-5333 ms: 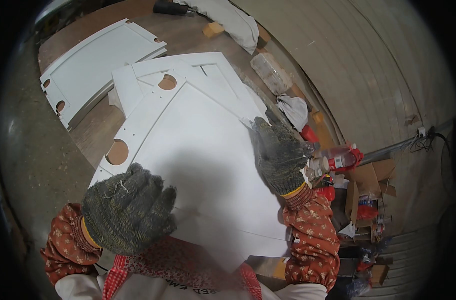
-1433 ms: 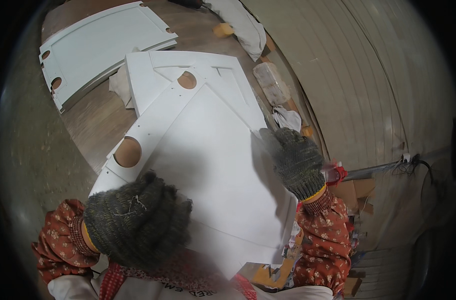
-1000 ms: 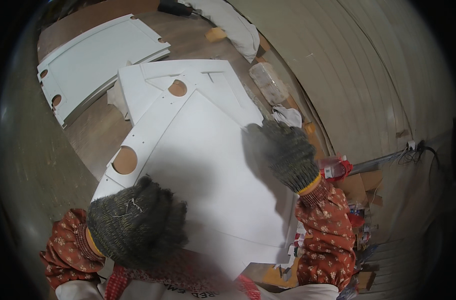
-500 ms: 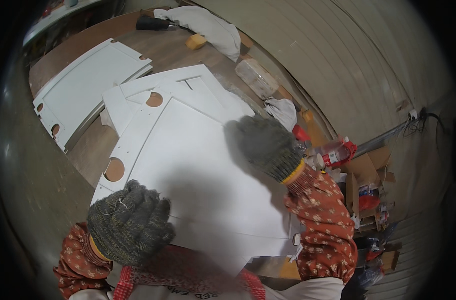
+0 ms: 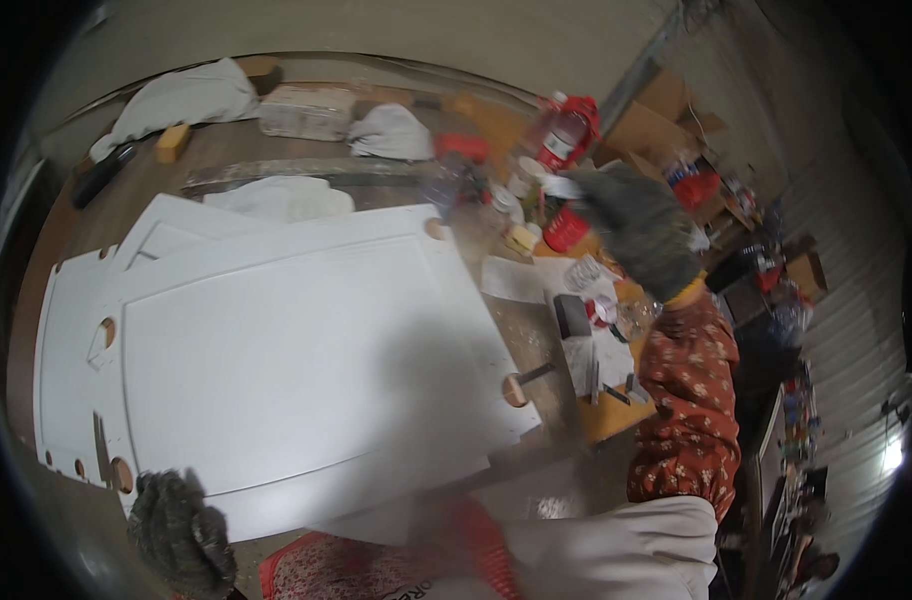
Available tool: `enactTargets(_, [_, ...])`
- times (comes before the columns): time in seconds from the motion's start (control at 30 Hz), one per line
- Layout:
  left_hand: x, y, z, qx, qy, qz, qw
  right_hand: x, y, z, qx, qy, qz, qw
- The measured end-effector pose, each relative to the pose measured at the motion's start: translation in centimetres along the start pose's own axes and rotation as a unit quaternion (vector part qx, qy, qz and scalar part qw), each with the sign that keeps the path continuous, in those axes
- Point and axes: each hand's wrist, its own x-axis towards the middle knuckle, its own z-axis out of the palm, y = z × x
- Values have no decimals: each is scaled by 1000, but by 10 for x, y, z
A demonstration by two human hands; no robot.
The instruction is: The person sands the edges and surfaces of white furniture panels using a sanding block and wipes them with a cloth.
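Observation:
A white panel (image 5: 296,350) with a grooved frame and round corner holes lies before me on top of other white panels (image 5: 71,350). My left hand (image 5: 184,535), in a dark grey knit glove, is at its near left corner, with fingers loosely bent and apart. My right hand (image 5: 641,235), gloved alike, is off the panel, over the cluttered right part of the bench. Motion smears its fingers. Beside the fingertips shows a small whitish thing (image 5: 559,187); whether it is held I cannot tell. A red bottle-like container (image 5: 566,140) stands just beyond.
At the back are a white cloth (image 5: 191,100), a yellow block (image 5: 173,144), a black-handled tool (image 5: 104,178) and a wrapped bundle (image 5: 308,112). A dark block (image 5: 573,316), papers and small tools lie to the right. Cardboard boxes (image 5: 666,100) stand farther off.
The view has swung right. My right hand has left the panel's surface and moved right over the clutter. My left hand now sits at the panel's near left corner.

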Motion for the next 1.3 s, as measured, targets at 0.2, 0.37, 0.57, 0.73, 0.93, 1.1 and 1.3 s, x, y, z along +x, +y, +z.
enactTargets(0.2, [-20,7,26,-77,26,-151,985,-186,103,6,-64,-191,339,919])
enactTargets(0.37, [-12,33,34,-132,121,-289,940,-216,130,68,26,-228,407,884])
enactTargets(0.57, [-20,36,45,-252,197,-373,871,-225,195,176,69,-231,417,876])
enactTargets(0.73, [7,68,39,-209,147,-361,897,-264,260,280,55,-256,382,886])
enactTargets(0.93, [0,80,27,-105,109,-359,921,-208,213,135,-153,-203,344,904])
enactTargets(1.1, [-12,68,49,-114,163,-387,900,-265,212,124,-150,-309,401,849])
enactTargets(1.3, [-5,56,51,-111,156,-352,916,-311,234,129,-168,-158,356,906])
